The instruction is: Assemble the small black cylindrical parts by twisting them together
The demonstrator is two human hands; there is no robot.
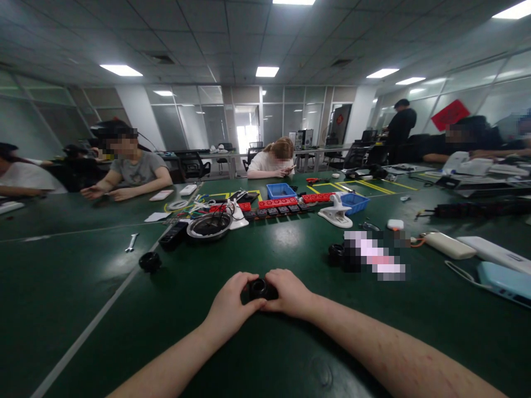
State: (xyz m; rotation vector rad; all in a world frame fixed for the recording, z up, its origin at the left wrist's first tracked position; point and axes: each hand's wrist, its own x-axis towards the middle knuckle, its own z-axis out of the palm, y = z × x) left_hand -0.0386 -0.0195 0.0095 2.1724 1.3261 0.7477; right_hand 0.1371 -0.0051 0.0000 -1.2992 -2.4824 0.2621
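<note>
My left hand (230, 302) and my right hand (289, 294) meet around a small black round part (259, 288) with a round opening facing up. Fingers and thumbs of both hands are closed on its sides, and they hide much of it. The part is at or just above the green table (199, 342); I cannot tell which. To the left lies a similar black round part (150, 262). Another black round part (336, 254) sits to the right, beside a blurred-out patch.
An open-end wrench (132, 242) lies at left, near a wheel-like ring (209, 226). Red blocks (277, 203), blue bins (281, 190) and a white clamp stand (337, 213) line the middle. Power banks (450, 245) lie at right. Several people sit around the table.
</note>
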